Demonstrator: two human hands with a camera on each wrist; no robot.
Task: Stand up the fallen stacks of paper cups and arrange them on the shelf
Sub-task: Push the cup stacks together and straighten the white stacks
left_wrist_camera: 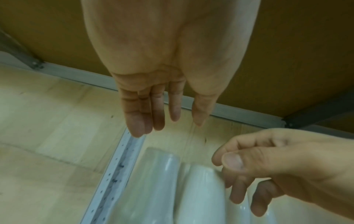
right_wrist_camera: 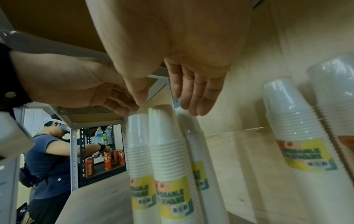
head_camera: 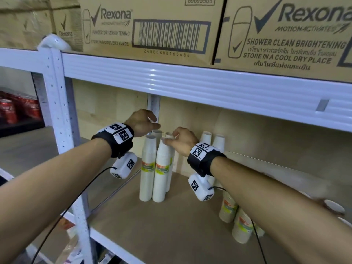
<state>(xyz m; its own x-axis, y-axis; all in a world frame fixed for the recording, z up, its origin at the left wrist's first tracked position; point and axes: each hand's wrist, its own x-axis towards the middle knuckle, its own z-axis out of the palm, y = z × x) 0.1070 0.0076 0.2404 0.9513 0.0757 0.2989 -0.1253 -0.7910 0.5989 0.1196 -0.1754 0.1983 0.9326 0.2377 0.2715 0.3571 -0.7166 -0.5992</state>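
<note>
Left hand (head_camera: 142,121) fingers loose, straight, above upright cup stacks (head_camera: 155,166) on shelf (head_camera: 171,225) | right hand (head_camera: 180,139) fingers relaxed over stack tops | more stacks (head_camera: 235,216) lean right | Rexona cartons (head_camera: 152,27) overhead

The location is a stockroom or shop storage area. White slotted-steel shelving (head_camera: 190,80) carries sealed cardboard cartons (head_camera: 152,25) printed with a deodorant brand, a barcode and storage instructions. Shrink-wrapped stacks of paper cups (head_camera: 162,168) with retail labels stand on the shelf board. An adjacent rack holds red soda cans (right_wrist_camera: 107,160) and bottled drinks (right_wrist_camera: 101,136), where another person (right_wrist_camera: 47,166) is handling stock.
</note>
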